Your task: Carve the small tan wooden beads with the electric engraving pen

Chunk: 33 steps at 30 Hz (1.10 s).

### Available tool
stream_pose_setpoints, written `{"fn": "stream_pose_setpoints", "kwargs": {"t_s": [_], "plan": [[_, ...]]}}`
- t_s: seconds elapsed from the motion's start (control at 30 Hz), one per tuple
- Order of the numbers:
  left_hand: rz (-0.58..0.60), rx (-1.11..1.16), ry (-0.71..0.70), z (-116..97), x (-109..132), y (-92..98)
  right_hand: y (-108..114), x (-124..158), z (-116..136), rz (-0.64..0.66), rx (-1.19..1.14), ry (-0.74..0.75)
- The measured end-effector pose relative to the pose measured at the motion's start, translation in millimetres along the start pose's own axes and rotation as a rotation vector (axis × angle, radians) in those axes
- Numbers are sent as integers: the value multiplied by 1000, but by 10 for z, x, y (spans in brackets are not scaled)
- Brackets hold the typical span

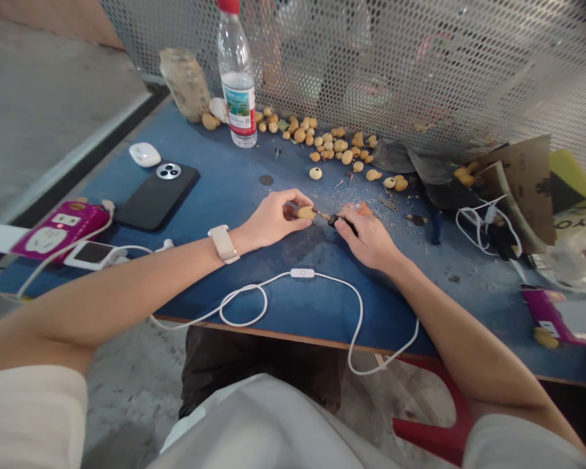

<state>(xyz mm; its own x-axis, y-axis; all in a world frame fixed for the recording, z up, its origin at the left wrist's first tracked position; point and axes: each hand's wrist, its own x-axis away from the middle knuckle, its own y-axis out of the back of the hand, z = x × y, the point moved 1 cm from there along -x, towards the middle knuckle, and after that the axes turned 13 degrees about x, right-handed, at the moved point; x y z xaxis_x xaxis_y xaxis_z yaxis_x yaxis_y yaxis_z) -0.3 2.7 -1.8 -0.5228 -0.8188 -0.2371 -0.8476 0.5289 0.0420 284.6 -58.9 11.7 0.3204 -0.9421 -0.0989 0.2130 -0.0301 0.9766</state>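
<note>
My left hand (280, 215), with a pale band on the wrist, pinches a small tan gourd (305, 212) between thumb and fingers. My right hand (368, 236) is closed around a black-handled tool (344, 225) with a thin shaft. The shaft points left and its tip meets or nearly meets the gourd's right end; I cannot tell whether it is inside. Beyond my hands lies a loose gourd (315, 173) with a dark hole in it. Shavings (366, 193) and small debris lie on the blue table (293, 306) nearby.
A heap of small gourds (327, 143) runs along the perforated metal screen (395, 58). Left are a water bottle (241, 107), cloudy jar (184, 85), phone (159, 195) and purple power strip (61, 228). A white cord with a switch (303, 273) loops over the front edge. Cardboard (522, 189) stands right.
</note>
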Motion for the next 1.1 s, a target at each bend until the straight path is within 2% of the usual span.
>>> {"fn": "stream_pose_setpoints", "kwargs": {"t_s": [0.17,0.3,0.47,0.73,0.8,0.9,1.1], "plan": [[-39,-89,-9,-22,21,-13,-11,8,-14,-55,-5,-18],[-85,14,28,-8,28,-26,-20,9,-43,-124,67,-114],[-117,39,74,-39,16,-3,-18,13,-19,-92,135,-124],[-49,-324,-145,-207,72,-16,-8,21,33,-84,142,-90],[34,-363,-159,-206,80,-28,-5,20,34,-72,146,-96],[224,-379,-147,-222,98,-52,-8,18,20,-65,147,-96],[605,-319,-24,-397,140,-90,-37,9,-13,-72,141,-100]]}}
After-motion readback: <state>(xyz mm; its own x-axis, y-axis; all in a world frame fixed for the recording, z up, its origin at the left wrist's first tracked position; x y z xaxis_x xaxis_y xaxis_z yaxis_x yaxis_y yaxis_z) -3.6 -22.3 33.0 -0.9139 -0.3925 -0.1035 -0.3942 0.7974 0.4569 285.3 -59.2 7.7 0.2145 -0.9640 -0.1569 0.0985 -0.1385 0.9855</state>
